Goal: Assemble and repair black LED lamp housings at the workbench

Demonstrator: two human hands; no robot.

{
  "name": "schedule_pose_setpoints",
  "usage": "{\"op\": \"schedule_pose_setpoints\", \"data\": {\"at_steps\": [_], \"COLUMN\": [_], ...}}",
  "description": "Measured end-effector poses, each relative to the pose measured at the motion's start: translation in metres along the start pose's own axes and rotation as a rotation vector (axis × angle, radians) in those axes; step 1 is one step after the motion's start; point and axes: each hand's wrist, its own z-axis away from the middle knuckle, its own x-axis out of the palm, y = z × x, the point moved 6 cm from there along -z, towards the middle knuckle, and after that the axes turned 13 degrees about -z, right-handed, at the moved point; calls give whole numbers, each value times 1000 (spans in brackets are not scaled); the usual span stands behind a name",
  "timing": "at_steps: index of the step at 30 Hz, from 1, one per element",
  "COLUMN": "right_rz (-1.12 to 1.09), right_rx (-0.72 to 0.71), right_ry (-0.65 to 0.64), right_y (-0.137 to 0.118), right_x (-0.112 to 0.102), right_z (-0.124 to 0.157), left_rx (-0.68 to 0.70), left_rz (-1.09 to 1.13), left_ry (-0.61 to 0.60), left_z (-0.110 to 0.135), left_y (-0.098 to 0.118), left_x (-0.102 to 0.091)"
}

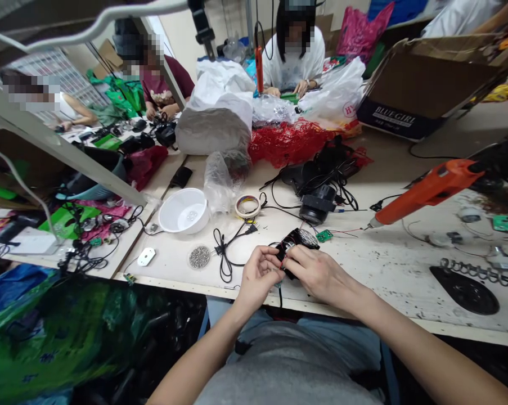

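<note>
Close to the table's front edge, a black housing [295,235] with a shiny, patterned silvery end lies between my hands, partly covered by them. My left hand [259,277] has its thumb and fingertips pinched at the housing's left side, by thin red and white wires. From the right, my right hand [321,274] bends over the housing, fingers closed on it and tips near the same wires. Exactly what the fingertips pinch is hidden. Just beyond, a small green circuit board [324,235] trails thin red wires. A black cord hangs below the housing over the edge.
An orange electric screwdriver [426,194] hangs at right. Around lie a white bowl [184,212], a dish of small screws [199,257], a tape roll [247,207], a plug cord [224,253], a black round part [317,203] and a coiled spring [481,273]. Several co-workers sit opposite.
</note>
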Motion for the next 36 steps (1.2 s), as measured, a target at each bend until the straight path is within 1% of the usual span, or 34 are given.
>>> {"op": "schedule_pose_setpoints", "data": {"at_steps": [4, 6, 10, 12, 14, 16, 18, 19, 20, 22, 25, 30, 33, 36], "right_rz": [16, 26, 34, -1, -69, -125, -135, -128, -124, -133, -159, -131, -132, -142], "right_rx": [21, 27, -16, 12, 103, 256, 420, 479, 516, 523, 486, 468, 468, 461], "right_ry": [47, 62, 102, 145, 243, 404, 584, 650, 689, 691, 625, 585, 576, 566], "right_y": [-1, -3, -10, -11, -8, -1, 8, 10, 12, 13, 11, 10, 11, 12], "right_x": [1, 2, 4, 2, -5, -15, -25, -27, -28, -24, -12, 1, 2, 2], "right_z": [3, 4, 7, 8, 12, 22, 36, 43, 49, 53, 49, 41, 41, 42], "left_rx": [4, -3, -13, -12, -15, -25, -35, -41, -45, -54, -51, 20, 46, 52], "left_rz": [-14, 3, 22, 8, 3, 5, 1, -1, -2, -2, -5, -55, -100, -157], "left_ry": [-34, -34, -32, -16, 5, 16, 23, 26, 27, 27, 31, 97, 134, 174], "left_z": [2, 3, 5, 6, 7, 9, 10, 10, 10, 10, 9, 15, 17, 8], "left_y": [-5, -8, -12, -14, -17, -19, -21, -22, -23, -24, -27, -33, -35, -32], "left_x": [-2, -3, -4, -4, -5, -6, -7, -8, -8, -9, -8, -9, -16, -29]}}
